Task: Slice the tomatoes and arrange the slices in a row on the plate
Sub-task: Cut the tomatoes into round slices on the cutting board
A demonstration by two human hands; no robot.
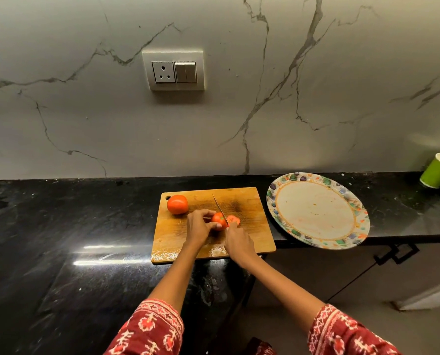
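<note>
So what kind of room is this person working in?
Most likely a home kitchen. A wooden cutting board with tomatoes lies on a dark stone counter, a marble-look wall behind it carries a power socket, and a patterned plate waits alongside.

You've got a wooden cutting board (244,201), worn and scored, dark-stained mid-board, pale crumbly residue on its near edge. Counter (60,226) is black polished stone, glossy, throwing light streaks. Wall (85,111) is smooth veined marble-look, low sheen. Knife (217,204) blade is thin shiny metal. Tomatoes (177,204) smooth, slightly glossy skin. Plate (316,208) matt, printed rim. Green cup (438,174) looks paper. Sleeves (152,329) printed cloth.
</note>
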